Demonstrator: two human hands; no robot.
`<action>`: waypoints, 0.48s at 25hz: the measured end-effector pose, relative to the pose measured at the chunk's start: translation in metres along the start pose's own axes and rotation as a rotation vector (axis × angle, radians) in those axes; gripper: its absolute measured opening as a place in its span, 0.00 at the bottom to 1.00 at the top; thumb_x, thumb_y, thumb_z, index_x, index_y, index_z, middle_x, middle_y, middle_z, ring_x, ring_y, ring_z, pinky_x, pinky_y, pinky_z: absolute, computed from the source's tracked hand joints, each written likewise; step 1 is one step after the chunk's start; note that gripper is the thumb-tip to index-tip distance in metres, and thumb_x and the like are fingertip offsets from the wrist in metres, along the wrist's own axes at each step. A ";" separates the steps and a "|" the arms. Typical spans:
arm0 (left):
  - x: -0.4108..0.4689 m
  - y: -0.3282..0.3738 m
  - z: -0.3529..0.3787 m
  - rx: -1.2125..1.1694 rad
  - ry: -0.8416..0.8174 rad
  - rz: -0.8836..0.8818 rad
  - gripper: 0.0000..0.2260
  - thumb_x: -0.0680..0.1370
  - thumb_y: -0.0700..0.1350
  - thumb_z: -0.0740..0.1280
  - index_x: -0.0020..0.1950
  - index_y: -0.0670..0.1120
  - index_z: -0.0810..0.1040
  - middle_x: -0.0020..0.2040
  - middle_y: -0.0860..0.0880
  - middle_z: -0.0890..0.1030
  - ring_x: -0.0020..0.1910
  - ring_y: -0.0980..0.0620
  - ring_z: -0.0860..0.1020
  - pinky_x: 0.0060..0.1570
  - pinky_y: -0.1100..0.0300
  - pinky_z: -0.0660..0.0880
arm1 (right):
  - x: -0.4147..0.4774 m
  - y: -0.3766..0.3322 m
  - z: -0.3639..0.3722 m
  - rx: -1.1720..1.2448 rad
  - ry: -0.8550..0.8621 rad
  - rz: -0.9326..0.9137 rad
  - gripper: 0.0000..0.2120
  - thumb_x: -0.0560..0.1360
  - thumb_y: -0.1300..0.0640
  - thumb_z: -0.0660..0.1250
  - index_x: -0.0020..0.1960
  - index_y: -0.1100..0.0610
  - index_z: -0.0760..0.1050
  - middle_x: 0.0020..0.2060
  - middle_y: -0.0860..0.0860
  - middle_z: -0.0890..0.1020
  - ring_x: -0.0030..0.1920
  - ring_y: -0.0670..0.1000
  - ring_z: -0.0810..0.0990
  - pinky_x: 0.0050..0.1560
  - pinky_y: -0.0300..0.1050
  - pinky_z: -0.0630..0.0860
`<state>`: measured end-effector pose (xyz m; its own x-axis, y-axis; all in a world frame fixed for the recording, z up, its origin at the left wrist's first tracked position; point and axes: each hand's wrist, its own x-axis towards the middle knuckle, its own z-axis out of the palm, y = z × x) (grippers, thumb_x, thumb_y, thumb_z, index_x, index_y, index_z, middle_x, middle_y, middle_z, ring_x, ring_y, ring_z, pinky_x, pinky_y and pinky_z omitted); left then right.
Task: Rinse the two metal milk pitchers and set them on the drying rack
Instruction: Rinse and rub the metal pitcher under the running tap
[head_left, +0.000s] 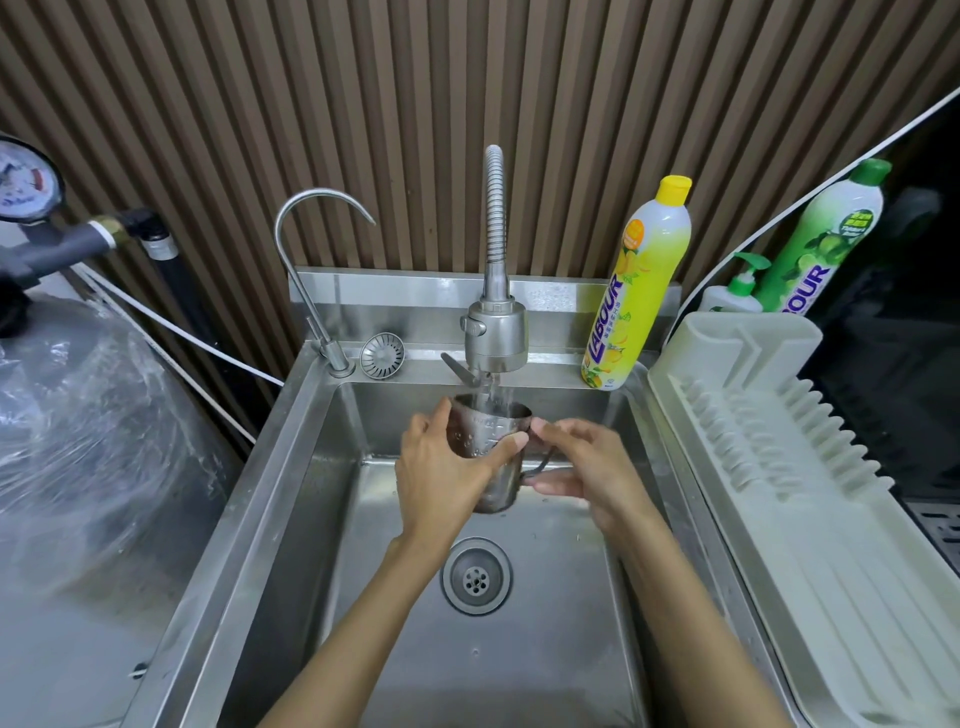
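Observation:
One metal milk pitcher (485, 434) is upright over the steel sink (311, 467), right under the spray tap (496, 338), and water runs into it. My left hand (441, 467) wraps around the pitcher's body from the left. My right hand (582, 467) grips its handle on the right side. The pale plastic drying rack (769, 457) lies to the right of the sink with nothing on it. I see no second pitcher.
A thin curved tap (311, 249) and a loose strainer (382, 355) are on the sink's back ledge. A yellow detergent bottle (639, 291) stands at the back right, with a green bottle (826, 244) and pump bottle (737, 296) behind the rack. A plastic-wrapped tank (78, 441) fills the left.

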<state>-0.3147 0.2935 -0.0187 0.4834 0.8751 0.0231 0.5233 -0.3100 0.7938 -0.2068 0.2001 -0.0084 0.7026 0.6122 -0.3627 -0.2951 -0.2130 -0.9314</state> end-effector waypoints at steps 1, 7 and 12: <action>0.001 -0.003 0.003 -0.103 -0.054 -0.039 0.30 0.59 0.65 0.73 0.56 0.50 0.78 0.49 0.48 0.80 0.50 0.51 0.79 0.55 0.53 0.76 | -0.002 -0.008 -0.002 -0.116 0.080 -0.055 0.09 0.70 0.54 0.71 0.38 0.57 0.74 0.39 0.53 0.83 0.23 0.54 0.80 0.30 0.48 0.81; 0.014 -0.005 0.017 -0.549 -0.211 -0.076 0.28 0.59 0.47 0.78 0.57 0.50 0.76 0.53 0.49 0.84 0.54 0.52 0.81 0.63 0.47 0.74 | -0.009 -0.012 0.013 -0.390 0.281 -0.403 0.09 0.72 0.57 0.68 0.36 0.52 0.71 0.48 0.52 0.84 0.46 0.54 0.83 0.43 0.54 0.81; 0.013 0.007 -0.007 -0.315 0.018 0.165 0.39 0.62 0.38 0.77 0.70 0.47 0.66 0.59 0.55 0.70 0.61 0.55 0.71 0.61 0.75 0.65 | 0.000 0.010 0.023 0.410 -0.163 -0.048 0.11 0.75 0.62 0.64 0.35 0.57 0.68 0.51 0.57 0.80 0.45 0.52 0.84 0.34 0.42 0.81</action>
<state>-0.3098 0.3049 -0.0085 0.5296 0.8300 0.1753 0.1957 -0.3206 0.9268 -0.2245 0.2155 -0.0172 0.6202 0.7330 -0.2795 -0.5206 0.1181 -0.8456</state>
